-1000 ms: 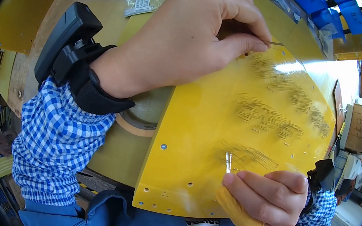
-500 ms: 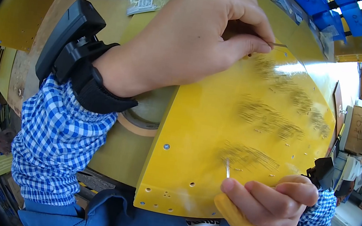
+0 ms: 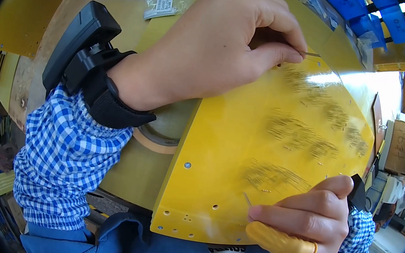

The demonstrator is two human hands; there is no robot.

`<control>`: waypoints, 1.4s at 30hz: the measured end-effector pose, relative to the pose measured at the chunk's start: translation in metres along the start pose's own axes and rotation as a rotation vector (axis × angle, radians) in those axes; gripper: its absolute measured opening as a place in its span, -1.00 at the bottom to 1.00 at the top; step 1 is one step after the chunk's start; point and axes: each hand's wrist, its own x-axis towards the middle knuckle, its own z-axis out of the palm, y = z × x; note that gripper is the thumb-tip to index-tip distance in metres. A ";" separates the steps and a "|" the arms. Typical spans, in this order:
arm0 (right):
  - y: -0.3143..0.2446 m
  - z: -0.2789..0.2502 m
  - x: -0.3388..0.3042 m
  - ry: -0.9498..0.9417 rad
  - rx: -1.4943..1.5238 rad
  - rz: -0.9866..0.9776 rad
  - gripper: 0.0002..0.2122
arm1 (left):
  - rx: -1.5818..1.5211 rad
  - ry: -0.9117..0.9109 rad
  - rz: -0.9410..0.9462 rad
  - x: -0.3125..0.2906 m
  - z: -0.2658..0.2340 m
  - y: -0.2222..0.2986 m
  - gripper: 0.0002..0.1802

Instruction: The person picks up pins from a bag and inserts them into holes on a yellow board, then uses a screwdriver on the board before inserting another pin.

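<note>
My left hand (image 3: 234, 43) is above the far part of a thick yellow panel (image 3: 211, 138), thumb and forefinger pinched on a thin wire (image 3: 312, 54) that points right. Near the panel's front right, my right hand (image 3: 305, 217) is closed, with a short, thin metal pin (image 3: 247, 199) sticking out past its fingertips toward the far left. A yellow finger cot (image 3: 281, 243) covers one of its fingers. Between the hands, clusters of fine, dark, wire-like strands (image 3: 296, 131) show on the panel, one cluster (image 3: 275, 177) just beyond my right hand. Small holes (image 3: 215, 207) dot the panel's near end.
A ring of tan tape (image 3: 154, 143) lies beside the panel's left edge, under my left forearm. Beyond are a clear plastic bag (image 3: 167, 4) with a label and several blue bins (image 3: 395, 21) at the far right. A cardboard box (image 3: 400, 145) stands at the right.
My right hand has turned and shifted slightly; its pin now slants to the left rather than standing nearly straight. My left hand keeps its pinch, almost still.
</note>
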 end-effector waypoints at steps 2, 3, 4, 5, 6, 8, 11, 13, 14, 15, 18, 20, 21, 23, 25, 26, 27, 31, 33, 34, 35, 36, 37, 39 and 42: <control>0.002 0.003 -0.002 -0.020 -0.081 -0.071 -0.90 | 0.044 -0.008 -0.024 -0.003 0.000 -0.002 -0.92; 0.002 0.009 -0.007 0.037 -0.195 -0.167 -0.90 | 0.025 0.017 0.000 -0.002 0.003 -0.007 -0.92; 0.001 0.012 -0.010 0.094 -0.308 -0.263 -0.89 | 0.006 0.042 0.023 -0.002 0.006 -0.010 -0.92; 0.001 0.010 -0.010 0.028 -0.355 -0.295 -0.89 | 0.002 0.044 0.028 -0.003 0.009 -0.010 -0.92; 0.003 0.011 -0.010 0.030 -0.352 -0.297 -0.89 | -0.008 0.059 0.030 -0.003 0.009 -0.012 -0.92; 0.005 0.017 -0.011 0.108 -0.389 -0.285 -0.89 | -0.019 0.075 0.029 -0.005 0.010 -0.014 -0.92; 0.001 0.012 -0.004 0.036 -0.439 -0.231 -0.89 | -0.008 0.064 0.037 -0.005 0.007 -0.014 -0.92; 0.000 0.006 -0.002 0.060 -0.325 -0.187 -0.89 | -0.038 0.062 0.026 -0.002 0.007 -0.011 -0.92; 0.000 0.003 -0.002 0.078 -0.211 -0.141 -0.88 | -0.031 0.060 0.025 -0.001 0.007 -0.010 -0.92; 0.001 0.003 -0.001 0.076 -0.208 -0.143 -0.88 | -0.032 0.059 0.022 -0.002 0.006 -0.012 -0.92; 0.002 0.004 -0.001 0.059 -0.231 -0.206 -0.88 | -0.024 0.056 0.018 -0.002 0.004 -0.014 -0.93; 0.001 0.005 -0.003 -0.022 -0.314 -0.253 -0.88 | -0.022 0.054 0.033 0.002 0.004 -0.014 -0.93; 0.000 0.011 -0.007 0.033 -0.340 -0.251 -0.88 | -0.018 0.051 0.032 0.000 0.005 -0.014 -0.93; 0.001 0.014 -0.006 0.074 -0.363 -0.246 -0.88 | -0.009 0.046 0.033 -0.001 0.006 -0.013 -0.92; -0.001 0.013 -0.006 0.109 -0.385 -0.239 -0.88 | -0.029 0.042 0.017 -0.003 0.007 -0.012 -0.92; -0.003 0.012 -0.006 0.097 -0.392 -0.223 -0.88 | -0.027 0.041 0.018 -0.003 0.007 -0.012 -0.92; -0.004 0.011 -0.006 0.085 -0.399 -0.208 -0.88 | -0.024 0.038 0.014 -0.003 0.007 -0.011 -0.92; 0.001 0.013 -0.006 0.151 -0.439 -0.289 -0.88 | -0.025 0.034 -0.001 -0.002 0.006 -0.009 -0.92; 0.005 0.004 0.000 -0.001 -0.355 -0.244 -0.88 | -0.024 0.032 0.005 -0.002 0.005 -0.011 -0.92; 0.006 0.004 0.001 0.008 -0.361 -0.249 -0.88 | -0.024 0.031 0.006 -0.001 0.004 -0.012 -0.93; 0.007 0.003 0.002 0.074 -0.246 -0.232 -0.87 | -0.014 0.028 0.014 0.001 0.002 -0.011 -0.93; 0.008 0.002 0.002 0.145 -0.129 -0.218 -0.86 | -0.003 0.032 0.021 0.003 0.000 -0.010 -0.93; 0.007 -0.003 0.002 0.135 -0.126 -0.257 -0.86 | 0.010 0.035 0.030 0.005 -0.001 -0.008 -0.94; 0.006 -0.007 0.000 0.072 -0.087 -0.293 -0.87 | 0.046 0.025 0.000 0.006 -0.005 0.000 -0.95; 0.011 -0.004 -0.009 0.049 0.036 -0.290 -0.84 | 0.137 -0.007 0.032 0.012 -0.006 -0.002 -0.95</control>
